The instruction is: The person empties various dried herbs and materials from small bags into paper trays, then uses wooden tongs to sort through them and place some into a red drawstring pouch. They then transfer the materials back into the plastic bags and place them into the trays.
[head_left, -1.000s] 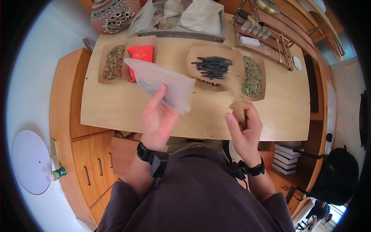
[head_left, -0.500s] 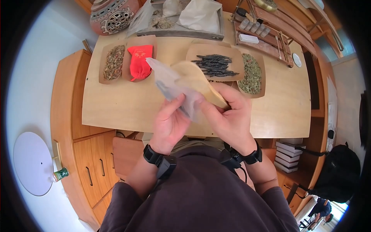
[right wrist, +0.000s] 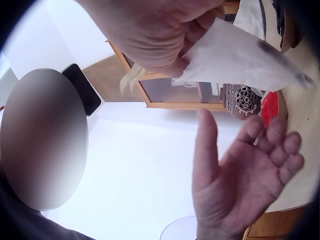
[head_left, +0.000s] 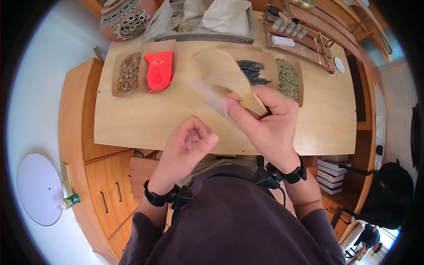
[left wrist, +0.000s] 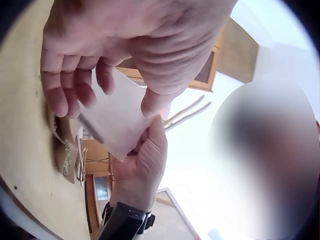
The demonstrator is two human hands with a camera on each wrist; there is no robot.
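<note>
My right hand pinches a translucent white pouch together with a curved tan paper tray, over the middle of the table. In the right wrist view the pouch shows a dark patch near its far edge. Left of it, my left hand is apart from the pouch, holding nothing, fingers loosely bent. Behind the tan tray lie thin black sticks, partly hidden. Beside them is dried green herb in a paper tray. Further left are a red cloth pouch and a dried herb mix, each in a paper tray.
A grey wooden tray with white bags stands at the table's back, next to a patterned pot. A brown rack with small jars is at the back right. A small white dish lies near the right edge.
My right hand has brought the tan tray leftward to the white pouch and now holds both. My left hand has let go of the pouch and drawn back toward me.
</note>
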